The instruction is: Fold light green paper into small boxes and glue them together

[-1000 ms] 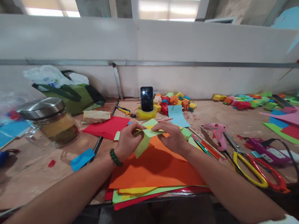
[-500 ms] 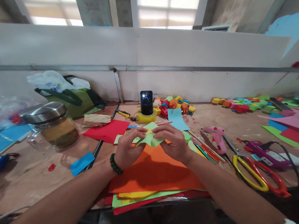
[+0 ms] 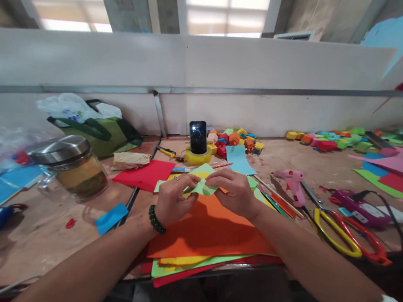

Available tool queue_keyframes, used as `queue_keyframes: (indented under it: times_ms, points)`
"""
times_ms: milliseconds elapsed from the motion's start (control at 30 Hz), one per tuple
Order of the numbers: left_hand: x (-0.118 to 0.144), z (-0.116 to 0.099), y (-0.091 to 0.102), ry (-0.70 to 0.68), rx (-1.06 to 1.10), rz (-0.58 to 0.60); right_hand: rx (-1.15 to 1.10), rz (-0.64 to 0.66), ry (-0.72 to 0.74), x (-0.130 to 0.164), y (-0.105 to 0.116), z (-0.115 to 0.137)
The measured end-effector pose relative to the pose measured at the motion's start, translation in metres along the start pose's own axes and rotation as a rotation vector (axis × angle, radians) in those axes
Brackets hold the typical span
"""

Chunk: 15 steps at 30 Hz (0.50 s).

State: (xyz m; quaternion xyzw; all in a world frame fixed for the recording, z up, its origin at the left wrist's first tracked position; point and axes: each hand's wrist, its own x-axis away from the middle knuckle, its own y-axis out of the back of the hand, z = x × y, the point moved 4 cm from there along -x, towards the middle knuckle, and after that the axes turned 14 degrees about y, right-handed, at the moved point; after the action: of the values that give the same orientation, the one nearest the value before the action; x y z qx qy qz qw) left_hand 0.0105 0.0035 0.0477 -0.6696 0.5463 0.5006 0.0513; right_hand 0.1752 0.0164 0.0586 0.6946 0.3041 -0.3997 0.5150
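A small sheet of light green paper (image 3: pixel 203 188), creased and partly folded, is pinched between my two hands. My left hand (image 3: pixel 176 197), with a dark bead bracelet at the wrist, grips its left side between thumb and fingers. On the right side, my right hand (image 3: pixel 233 191) has its fingers closed on the same sheet, hiding part of it. Beneath both hands lies a stack of coloured paper with an orange sheet (image 3: pixel 210 233) on top. A red sheet (image 3: pixel 148 175) lies just left of the folded paper.
Left stands a lidded glass mug (image 3: pixel 77 171). A phone (image 3: pixel 198 136) leans upright on a yellow tape roll (image 3: pixel 198 156), before a pile of small folded paper pieces (image 3: pixel 237 139). At right lie a pink glue gun (image 3: pixel 293 187), large scissors (image 3: pixel 340 235) and a purple device (image 3: pixel 363 210).
The green paper's shape between my fingers has changed, with its upper edge now standing flatter and higher. My hands have barely moved.
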Motion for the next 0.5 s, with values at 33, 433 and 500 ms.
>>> queue_keyframes:
  times_ms: [33, 433, 500]
  points:
    - [0.000, 0.000, 0.000, -0.005, 0.003, -0.002, -0.025, -0.028, -0.018, 0.001, 0.000, -0.002]
    - [0.000, 0.008, -0.005, 0.147, -0.040, 0.097, -0.104, -0.117, -0.031, -0.004, 0.003, 0.002]
    - [-0.001, 0.007, -0.006, 0.165, -0.023, 0.118, -0.105, -0.099, -0.002, -0.005, 0.003, 0.004]
